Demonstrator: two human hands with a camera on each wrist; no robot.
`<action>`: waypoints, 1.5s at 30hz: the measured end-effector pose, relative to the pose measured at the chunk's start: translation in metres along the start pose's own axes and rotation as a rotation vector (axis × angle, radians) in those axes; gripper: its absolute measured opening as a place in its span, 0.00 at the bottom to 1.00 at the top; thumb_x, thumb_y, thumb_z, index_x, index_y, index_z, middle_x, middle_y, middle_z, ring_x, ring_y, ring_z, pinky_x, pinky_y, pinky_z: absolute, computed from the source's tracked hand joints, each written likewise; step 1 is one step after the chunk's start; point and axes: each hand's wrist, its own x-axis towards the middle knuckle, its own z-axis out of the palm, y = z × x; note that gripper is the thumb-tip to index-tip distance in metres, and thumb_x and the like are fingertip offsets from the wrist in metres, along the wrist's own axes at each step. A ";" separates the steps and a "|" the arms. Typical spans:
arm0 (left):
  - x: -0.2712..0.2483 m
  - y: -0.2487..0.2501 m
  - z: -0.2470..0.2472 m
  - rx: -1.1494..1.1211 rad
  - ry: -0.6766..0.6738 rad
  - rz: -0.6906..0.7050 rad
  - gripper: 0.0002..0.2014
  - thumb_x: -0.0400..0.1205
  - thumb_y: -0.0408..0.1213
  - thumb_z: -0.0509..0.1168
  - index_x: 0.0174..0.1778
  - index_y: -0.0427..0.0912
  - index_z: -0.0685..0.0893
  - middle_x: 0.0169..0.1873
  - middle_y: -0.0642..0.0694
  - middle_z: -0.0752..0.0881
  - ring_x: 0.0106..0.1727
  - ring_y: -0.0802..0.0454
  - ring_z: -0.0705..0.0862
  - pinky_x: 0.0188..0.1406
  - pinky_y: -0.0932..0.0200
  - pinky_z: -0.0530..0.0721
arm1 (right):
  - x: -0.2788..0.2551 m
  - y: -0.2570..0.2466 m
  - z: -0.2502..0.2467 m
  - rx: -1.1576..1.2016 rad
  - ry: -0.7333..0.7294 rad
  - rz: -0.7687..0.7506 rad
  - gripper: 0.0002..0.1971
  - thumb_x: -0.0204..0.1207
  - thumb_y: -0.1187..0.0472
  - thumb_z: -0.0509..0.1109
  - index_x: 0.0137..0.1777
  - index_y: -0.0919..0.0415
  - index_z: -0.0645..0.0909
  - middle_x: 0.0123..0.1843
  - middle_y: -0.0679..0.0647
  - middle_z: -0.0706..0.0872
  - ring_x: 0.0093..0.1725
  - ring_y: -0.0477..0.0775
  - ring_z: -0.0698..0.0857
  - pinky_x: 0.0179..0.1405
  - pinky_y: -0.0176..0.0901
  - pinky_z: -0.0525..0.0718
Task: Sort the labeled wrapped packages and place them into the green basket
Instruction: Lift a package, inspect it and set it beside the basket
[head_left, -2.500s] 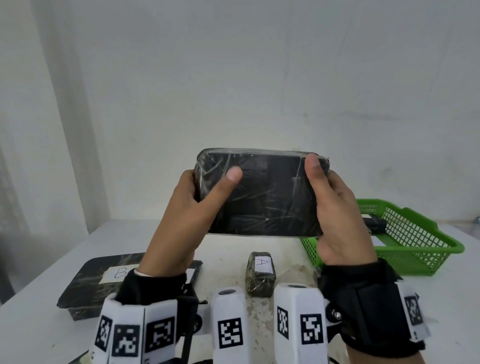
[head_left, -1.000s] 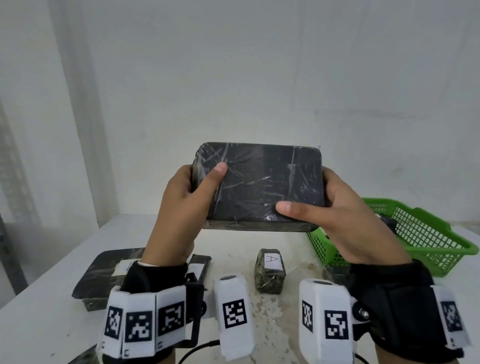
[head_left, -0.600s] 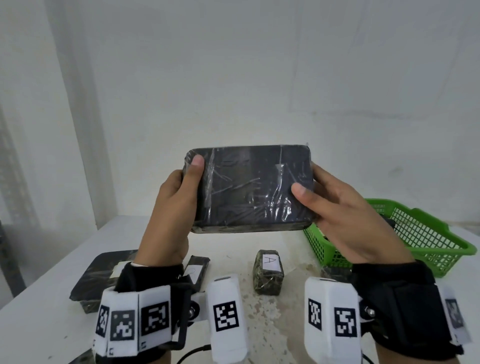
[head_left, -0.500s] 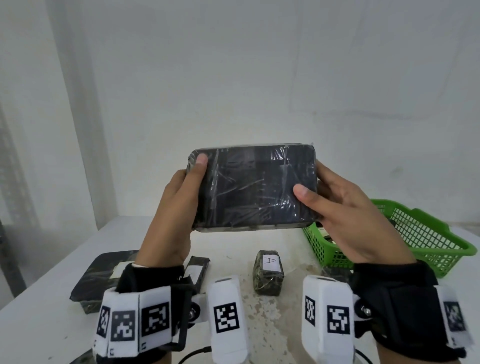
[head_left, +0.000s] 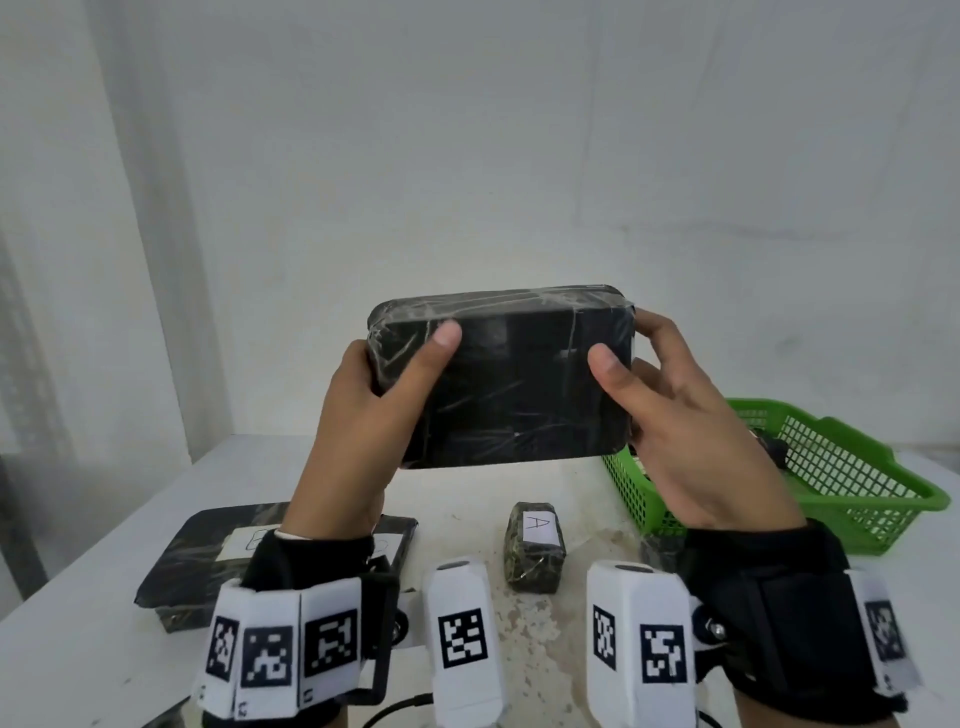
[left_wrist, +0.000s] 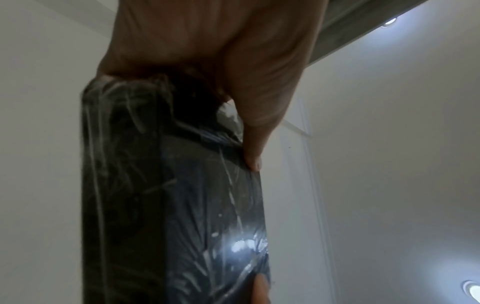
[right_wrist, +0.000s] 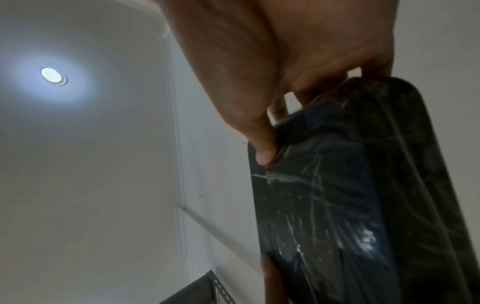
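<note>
A black wrapped package (head_left: 511, 379), shiny with clear film, is held up in the air above the table (head_left: 93, 634), its broad face toward the person and no label showing on that side. The left hand (head_left: 363, 415) grips its left end, thumb laid across the near face and fingers curled round behind. The right hand (head_left: 680, 421) clamps the right end the same way, thumb pressed to the front near the edge and fingers wrapped over the far side. From the left wrist view the package (left_wrist: 171, 195) runs away from the palm (left_wrist: 207, 51) with the thumb pinching its edge; the right wrist view shows the same package (right_wrist: 363, 195) under that hand (right_wrist: 285, 51).

Below the grip, on the table, sits a small wrapped package (head_left: 535, 545) with a white label reading "A". Down and to the left of the left hand lies a flat black package (head_left: 208, 545) with a white label whose letter I cannot read. Just beyond the right hand, to its right, stands the green basket (head_left: 852, 467), with something dark inside that is too hidden to name. Both wrists wear black straps with white marker blocks (head_left: 462, 629).
</note>
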 end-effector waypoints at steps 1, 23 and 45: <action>0.001 -0.002 0.001 0.002 0.034 0.007 0.36 0.64 0.67 0.76 0.60 0.46 0.84 0.55 0.49 0.90 0.55 0.56 0.90 0.45 0.62 0.87 | 0.000 0.000 0.001 -0.016 0.008 0.000 0.28 0.68 0.49 0.71 0.70 0.51 0.74 0.54 0.64 0.90 0.56 0.51 0.89 0.64 0.50 0.84; -0.006 -0.003 0.011 0.167 0.021 0.168 0.31 0.62 0.66 0.70 0.52 0.48 0.78 0.45 0.56 0.86 0.41 0.69 0.85 0.40 0.68 0.84 | -0.001 -0.001 0.016 0.044 0.186 -0.006 0.37 0.60 0.45 0.79 0.67 0.58 0.73 0.57 0.53 0.90 0.57 0.48 0.90 0.63 0.54 0.86; -0.007 0.010 0.007 -0.202 -0.056 0.005 0.10 0.82 0.52 0.65 0.50 0.49 0.79 0.56 0.54 0.87 0.48 0.63 0.87 0.66 0.35 0.82 | 0.001 -0.005 0.005 0.112 0.006 0.221 0.42 0.62 0.28 0.66 0.78 0.39 0.70 0.78 0.47 0.77 0.68 0.60 0.84 0.63 0.63 0.84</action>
